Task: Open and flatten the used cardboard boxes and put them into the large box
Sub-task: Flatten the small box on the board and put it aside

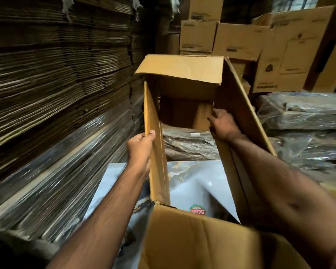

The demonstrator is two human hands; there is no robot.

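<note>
Here both hands (139,144) (224,124) hold a rectangular corrugated box (239,105)

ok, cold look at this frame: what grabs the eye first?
The open brown cardboard box at centre, held up with both ends open so the floor shows through. The left hand grips its left wall edge; the right hand reaches inside against the right wall. A tall stack of flattened cardboard sheets fills the left side.
</note>
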